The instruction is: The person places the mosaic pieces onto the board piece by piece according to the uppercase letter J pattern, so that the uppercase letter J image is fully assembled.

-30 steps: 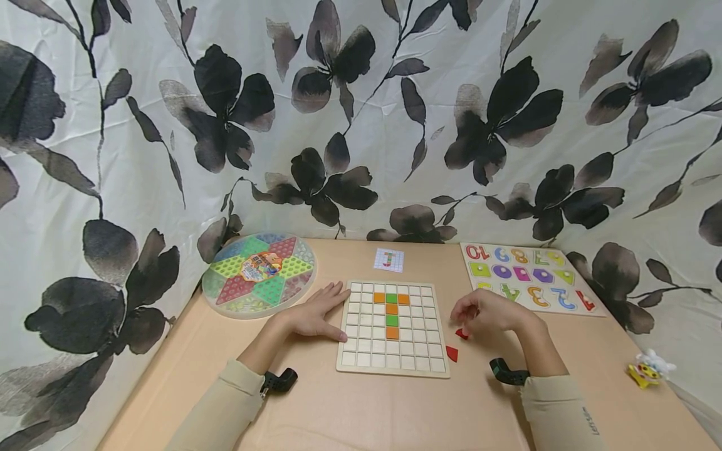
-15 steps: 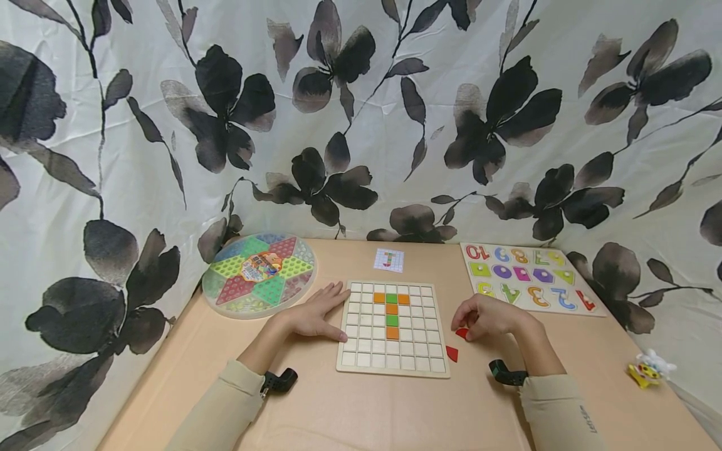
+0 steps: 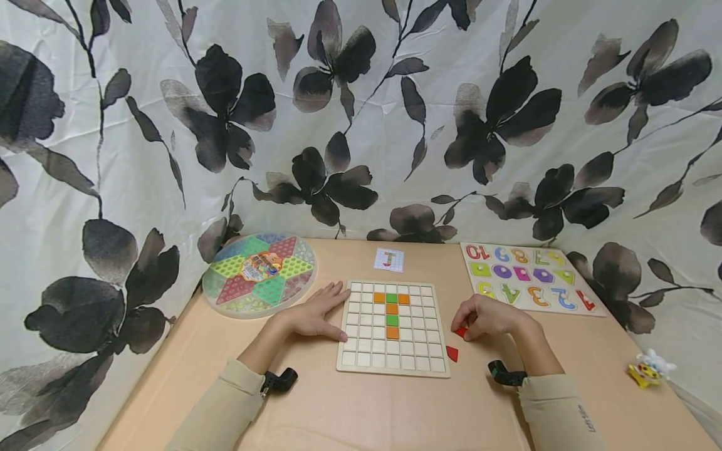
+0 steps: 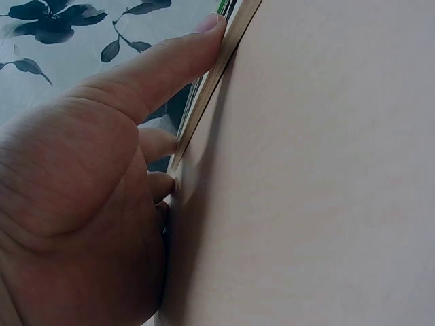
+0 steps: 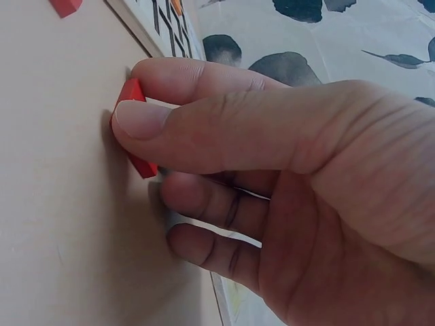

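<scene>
A wooden grid board with white squares lies mid-table; orange and green squares on it make a T shape. My left hand rests at the board's left edge, fingers straight, its thumb touching the rim in the left wrist view. To the right of the board, my right hand pinches a small red tile between thumb and index finger, close over the table. The thumb covers part of this tile. A second red tile, with one curved side, lies by the board's right edge.
Behind the board lies a small pattern card. A round Chinese checkers board stands at the back left, a number puzzle board at the back right. A small yellow and white toy figure sits near the right edge.
My right hand's thumb and index finger have closed on the red tile. The left hand and the grid board have stayed still.
</scene>
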`<state>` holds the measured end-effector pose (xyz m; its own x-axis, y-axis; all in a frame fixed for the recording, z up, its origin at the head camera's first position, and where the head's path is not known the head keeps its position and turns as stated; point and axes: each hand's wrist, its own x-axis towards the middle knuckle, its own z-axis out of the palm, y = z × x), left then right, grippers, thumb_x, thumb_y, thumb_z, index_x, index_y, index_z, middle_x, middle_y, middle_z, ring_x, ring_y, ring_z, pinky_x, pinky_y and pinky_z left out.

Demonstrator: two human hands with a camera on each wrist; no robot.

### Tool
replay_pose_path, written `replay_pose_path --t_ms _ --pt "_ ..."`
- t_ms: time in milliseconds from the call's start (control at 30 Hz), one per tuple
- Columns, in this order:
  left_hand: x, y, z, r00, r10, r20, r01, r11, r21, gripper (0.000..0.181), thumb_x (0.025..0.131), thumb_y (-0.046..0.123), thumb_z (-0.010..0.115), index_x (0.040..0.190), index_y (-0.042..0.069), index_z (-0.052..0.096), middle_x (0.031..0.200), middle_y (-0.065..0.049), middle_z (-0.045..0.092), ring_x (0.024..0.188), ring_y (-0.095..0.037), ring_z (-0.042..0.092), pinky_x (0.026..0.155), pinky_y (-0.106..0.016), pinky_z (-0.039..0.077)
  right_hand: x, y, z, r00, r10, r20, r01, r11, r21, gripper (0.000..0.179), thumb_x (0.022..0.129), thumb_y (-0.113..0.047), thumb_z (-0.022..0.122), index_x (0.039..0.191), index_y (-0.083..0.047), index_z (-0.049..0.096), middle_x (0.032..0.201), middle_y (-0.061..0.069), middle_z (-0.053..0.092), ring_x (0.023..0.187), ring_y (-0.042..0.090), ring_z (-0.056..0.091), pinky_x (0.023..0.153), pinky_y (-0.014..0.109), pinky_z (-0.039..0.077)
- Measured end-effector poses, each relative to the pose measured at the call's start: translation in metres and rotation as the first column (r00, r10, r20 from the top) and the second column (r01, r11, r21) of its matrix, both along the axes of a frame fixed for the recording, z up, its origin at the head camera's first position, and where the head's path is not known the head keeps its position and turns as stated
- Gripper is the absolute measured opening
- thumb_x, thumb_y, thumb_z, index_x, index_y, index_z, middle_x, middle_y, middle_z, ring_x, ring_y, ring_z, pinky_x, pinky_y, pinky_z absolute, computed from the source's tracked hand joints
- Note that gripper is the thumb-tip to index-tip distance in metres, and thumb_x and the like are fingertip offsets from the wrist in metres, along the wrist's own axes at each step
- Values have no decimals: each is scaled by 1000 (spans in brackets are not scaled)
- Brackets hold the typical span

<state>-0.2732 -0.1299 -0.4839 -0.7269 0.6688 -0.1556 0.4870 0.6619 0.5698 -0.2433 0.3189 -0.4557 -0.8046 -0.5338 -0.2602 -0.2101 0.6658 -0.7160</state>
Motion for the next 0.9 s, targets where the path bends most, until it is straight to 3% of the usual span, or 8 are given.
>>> replay_pose_path --t_ms 600,900 --pt "3 1 3 1000 2 1 -2 1000 -2 112 85 59 78 168 14 18 176 -16 -1 163 -35 -7 132 -55 0 1 1 1 1000 27 -2 -28 1000 -15 17 83 -1 83 96 -5 75 86 13 68 80 23 57 68 25 52" --pt "2 0 1 1000 3 2 -3 1000 -1 112 86 61 77 168 15 17 176 -16 -2 163 -35 -6 132 -56 1 2 1 3 1000 22 -3 -22 999 -41 12 86 0 79 96 -4 74 84 9 67 81 22 58 71 26 51"
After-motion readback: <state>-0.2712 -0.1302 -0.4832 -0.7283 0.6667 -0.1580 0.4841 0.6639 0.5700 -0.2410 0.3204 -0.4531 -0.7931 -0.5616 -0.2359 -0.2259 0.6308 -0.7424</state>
